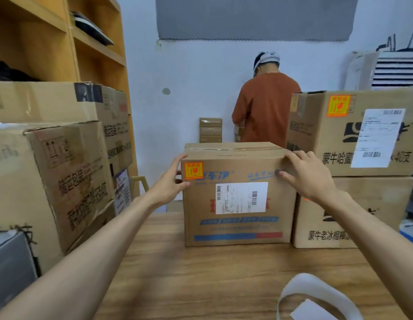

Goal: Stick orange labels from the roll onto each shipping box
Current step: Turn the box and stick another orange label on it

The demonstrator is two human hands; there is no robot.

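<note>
Shipping box [237,204] at far edge of table [177,273]; orange label [193,170] on its front upper-left corner. Left hand [170,183], right hand [309,176] grip top corners. Label roll [316,294] at near right edge.

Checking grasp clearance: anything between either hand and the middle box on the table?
Nothing visible. The left hand grips the middle box at its upper left corner, the right hand its upper right edge. The white liner strip lies nearer on the table, clear of both.

The centre box [237,227] reads "车净", an orange fragile-glass label [193,170] at its 10 o'clock corner. At 3 o'clock, the upper carton [334,135] reads "蒙牛哈蜜…40支", the lower carton [320,218] "蒙牛老冰棍棒".
</note>
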